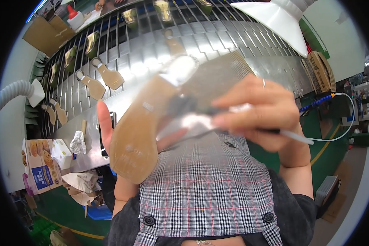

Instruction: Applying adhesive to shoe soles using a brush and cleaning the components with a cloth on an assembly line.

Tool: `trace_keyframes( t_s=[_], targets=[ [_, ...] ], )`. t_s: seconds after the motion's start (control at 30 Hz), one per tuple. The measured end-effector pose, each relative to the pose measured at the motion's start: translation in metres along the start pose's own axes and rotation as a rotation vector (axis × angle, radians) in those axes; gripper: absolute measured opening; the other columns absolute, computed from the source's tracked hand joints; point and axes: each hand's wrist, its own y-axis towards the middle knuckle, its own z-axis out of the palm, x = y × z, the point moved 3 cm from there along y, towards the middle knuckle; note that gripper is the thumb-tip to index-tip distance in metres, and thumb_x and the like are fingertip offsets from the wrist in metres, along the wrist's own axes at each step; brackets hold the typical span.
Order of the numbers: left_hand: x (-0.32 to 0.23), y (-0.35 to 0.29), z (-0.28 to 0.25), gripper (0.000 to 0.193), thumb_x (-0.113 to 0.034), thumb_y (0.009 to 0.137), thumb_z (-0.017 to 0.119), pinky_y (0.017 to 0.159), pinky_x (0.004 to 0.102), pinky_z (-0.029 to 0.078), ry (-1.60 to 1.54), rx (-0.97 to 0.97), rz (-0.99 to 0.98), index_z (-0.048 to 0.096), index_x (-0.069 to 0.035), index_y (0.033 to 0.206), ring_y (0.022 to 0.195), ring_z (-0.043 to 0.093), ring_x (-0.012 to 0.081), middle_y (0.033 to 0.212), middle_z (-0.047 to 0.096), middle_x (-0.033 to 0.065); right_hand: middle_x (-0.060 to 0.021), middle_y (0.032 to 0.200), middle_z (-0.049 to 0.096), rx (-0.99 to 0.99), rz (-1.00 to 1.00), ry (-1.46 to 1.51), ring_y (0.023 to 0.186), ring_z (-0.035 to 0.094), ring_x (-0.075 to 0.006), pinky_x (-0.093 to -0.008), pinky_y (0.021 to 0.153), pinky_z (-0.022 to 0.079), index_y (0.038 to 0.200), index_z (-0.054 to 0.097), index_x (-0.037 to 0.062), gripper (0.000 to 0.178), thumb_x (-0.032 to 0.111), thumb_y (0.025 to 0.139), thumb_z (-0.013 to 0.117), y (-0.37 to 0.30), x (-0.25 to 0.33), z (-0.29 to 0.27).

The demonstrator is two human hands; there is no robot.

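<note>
A tan shoe sole [133, 151] lies in my left hand [105, 125], toe end nearest my apron. The thumb shows along its left side and fingertips show past its right edge; the rest of the hand is behind the sole. The sole's far heel end is blurred. My right hand [262, 115] is closed around a slim tool with a pale handle [297, 137]. Its dark working end [182, 104] is smeared by motion, beside the sole's narrow middle, so its exact kind and any contact cannot be told.
Tan sandal soles [91, 86] and gold-and-green shoe forms [92, 44] rest on a slatted metal conveyor [217, 35]. White extraction hoods [279, 20] hang at far right and left. A crumpled tissue [78, 142], a carton [41, 164] and a phone [108, 133] are at left.
</note>
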Motion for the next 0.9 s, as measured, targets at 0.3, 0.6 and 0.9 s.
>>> trace_keyframes(
  t_s=[0.3,0.6,0.9],
  targets=[
    [0.000,0.003,-0.007,0.089,-0.069,0.092,0.032,0.107,0.0732,0.012,0.116,-0.039,0.029,0.013,-0.007,0.154,0.146,0.007,0.0443,0.157,0.015,0.0245,-0.0189,0.089,0.069,0.081,-0.025,0.341,0.073,0.062,-0.0235,-0.0344,0.066,0.046,0.095,0.070,-0.0022,0.028,0.018,0.076,0.070,-0.004,-0.018,-0.030],
    [0.012,0.047,-0.037,0.066,-0.041,0.096,0.048,0.114,0.0641,0.020,0.189,0.038,0.333,0.029,-0.008,0.150,0.146,0.013,0.0377,0.156,0.024,0.0137,-0.0132,0.076,0.067,-0.083,0.218,0.164,0.064,0.064,-0.0192,-0.0275,0.056,0.049,0.096,0.066,-0.0080,0.025,0.003,0.075,0.072,0.008,0.013,0.045],
    [-0.001,0.058,-0.047,0.040,-0.023,0.102,0.032,0.111,0.0508,0.039,0.214,0.425,0.419,0.042,-0.014,0.140,0.139,0.034,0.0363,0.150,0.036,0.0139,-0.0120,0.069,0.062,-0.127,-0.157,-0.142,0.057,0.058,-0.0182,-0.0291,0.047,0.042,0.086,0.065,-0.0121,0.030,0.004,0.063,0.075,0.004,0.038,0.071]
  ],
)
